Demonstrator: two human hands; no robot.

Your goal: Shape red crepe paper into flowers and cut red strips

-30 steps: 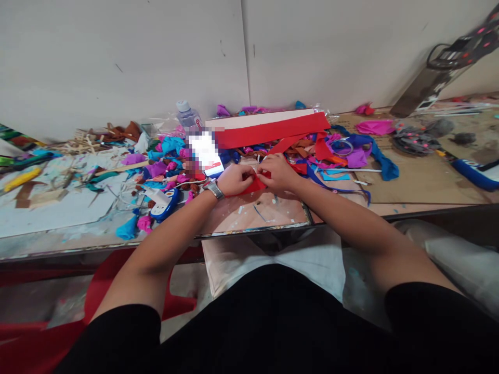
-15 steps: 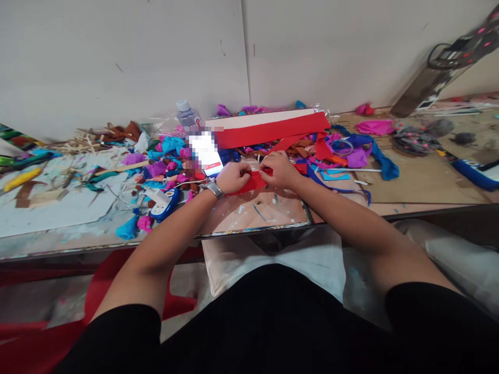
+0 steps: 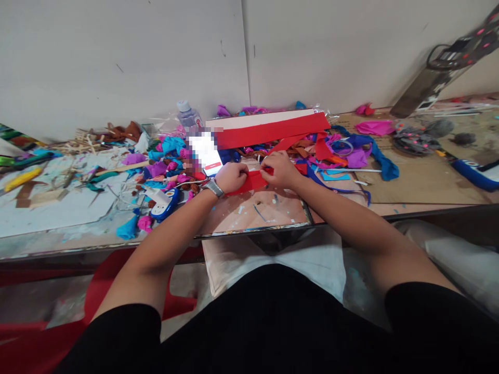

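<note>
A red strip, paper or cloth [image 3: 255, 180], lies low over the bare front part of the table between my hands. My left hand [image 3: 231, 177], a watch [image 3: 214, 188] on its wrist, has its fingers closed on the strip's left part. Opposite it, my right hand [image 3: 279, 170] pinches the strip's upper edge, fingertips bent down. The strip's right end shows beyond the right hand. Just behind the left hand a lit phone [image 3: 210, 156] leans, partly blurred out. A wide red sheet [image 3: 273, 131] lies behind both hands on a heap of coloured scraps.
A clear bottle [image 3: 189, 115] stands by the wall. Left of my hands lie a blue-and-white power strip [image 3: 163, 206] with cables, and pliers-like green handles [image 3: 105, 177]. Brown cardboard [image 3: 409, 187] covers the table's right side. Crumpled pink and blue pieces sit near the front edge.
My left hand has shifted very slightly, and a little more of the red strip shows between the hands. The right hand keeps its pinch in nearly the same place.
</note>
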